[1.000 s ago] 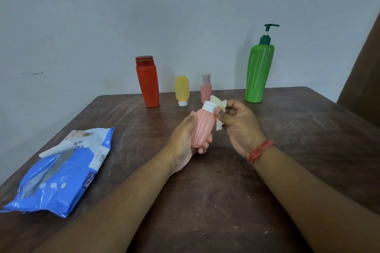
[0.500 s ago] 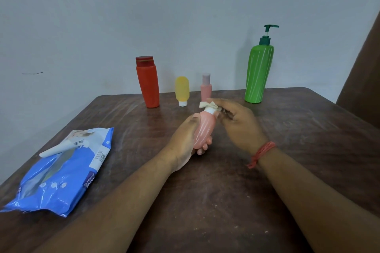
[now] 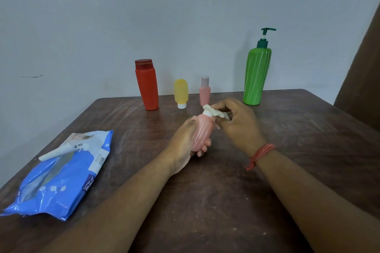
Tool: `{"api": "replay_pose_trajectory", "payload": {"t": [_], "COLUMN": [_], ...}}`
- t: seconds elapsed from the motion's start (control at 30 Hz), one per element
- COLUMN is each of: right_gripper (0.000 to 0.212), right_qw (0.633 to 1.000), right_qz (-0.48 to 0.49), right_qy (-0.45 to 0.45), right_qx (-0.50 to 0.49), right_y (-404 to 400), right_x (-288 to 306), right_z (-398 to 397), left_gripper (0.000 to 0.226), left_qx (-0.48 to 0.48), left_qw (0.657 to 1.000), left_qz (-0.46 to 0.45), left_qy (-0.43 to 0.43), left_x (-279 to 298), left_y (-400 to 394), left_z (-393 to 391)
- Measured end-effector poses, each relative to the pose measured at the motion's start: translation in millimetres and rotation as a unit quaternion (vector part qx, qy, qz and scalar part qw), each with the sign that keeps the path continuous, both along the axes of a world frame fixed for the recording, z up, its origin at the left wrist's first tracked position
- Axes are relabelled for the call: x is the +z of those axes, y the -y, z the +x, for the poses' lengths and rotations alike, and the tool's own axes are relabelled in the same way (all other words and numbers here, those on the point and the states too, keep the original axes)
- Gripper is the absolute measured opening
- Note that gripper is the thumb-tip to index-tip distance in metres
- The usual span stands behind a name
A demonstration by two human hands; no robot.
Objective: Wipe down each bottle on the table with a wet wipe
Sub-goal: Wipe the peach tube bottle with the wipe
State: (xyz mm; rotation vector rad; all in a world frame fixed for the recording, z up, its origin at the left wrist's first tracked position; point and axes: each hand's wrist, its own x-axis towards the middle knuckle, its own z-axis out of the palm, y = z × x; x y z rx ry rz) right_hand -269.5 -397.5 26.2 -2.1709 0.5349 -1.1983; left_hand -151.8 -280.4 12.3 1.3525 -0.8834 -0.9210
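Observation:
My left hand (image 3: 183,144) grips a pink ribbed squeeze bottle (image 3: 202,131) above the middle of the table, tilted with its white cap up and to the right. My right hand (image 3: 239,123) pinches a crumpled white wet wipe (image 3: 216,112) against that cap. At the back stand a red bottle (image 3: 147,85), a small yellow bottle (image 3: 181,93) resting on its white cap, a small pink bottle (image 3: 204,93) and a tall green pump bottle (image 3: 257,74).
A blue wet-wipe pack (image 3: 61,174) lies at the left edge of the brown wooden table (image 3: 205,201), its flap raised. A wall stands right behind the bottles. A dark brown panel (image 3: 364,80) rises at the right.
My right hand has carried the wipe from the side of the bottle's neck up onto its cap. The bottle has stayed in my left hand, tilted a little more upright.

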Motion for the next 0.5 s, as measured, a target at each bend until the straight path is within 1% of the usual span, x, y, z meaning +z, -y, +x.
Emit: {"api": "replay_pose_trajectory", "payload": {"t": [0.03,0.1,0.17,0.27,0.33,0.37,0.43,0.5], "right_gripper": [0.019,0.027,0.033,0.024,0.019,0.016,0.013,0.011], "right_qw": [0.999,0.997,0.998,0.999,0.998,0.996,0.993,0.994], "right_qz": [-0.037,-0.079,-0.067,-0.038,-0.065,-0.088,-0.116,-0.099], "right_qy": [-0.006,-0.012,-0.01,-0.006,-0.02,-0.022,-0.011,0.011], "right_qx": [-0.021,-0.025,0.002,0.025,0.012,-0.007,-0.03,-0.05], "right_y": [-3.0,-11.5,-25.0,-38.8,-40.2,-38.8,-29.5,-24.1], "right_x": [0.6,-1.9,-7.4,-12.6,-14.8,-14.7,-15.4,-13.8], "right_z": [1.5,7.5,14.2,23.1,25.6,26.0,25.1,22.6], "left_gripper": [0.04,0.043,0.047,0.049,0.049,0.048,0.046,0.045], "left_qx": [0.002,0.011,0.024,0.048,0.058,0.058,0.053,0.048], "left_qw": [1.0,0.998,0.993,0.982,0.975,0.975,0.98,0.986], "left_qz": [-0.009,-0.031,-0.055,-0.084,-0.091,-0.09,-0.086,-0.083], "left_qy": [-0.015,-0.056,-0.101,-0.165,-0.193,-0.196,-0.173,-0.139], "left_x": [-1.2,-2.7,-3.7,-4.1,-4.0,-3.5,-3.3,-3.8], "left_y": [0.6,2.0,3.3,3.1,3.0,2.8,4.4,6.1], "left_z": [0.7,1.4,3.3,8.3,10.5,10.2,8.0,6.0]}}
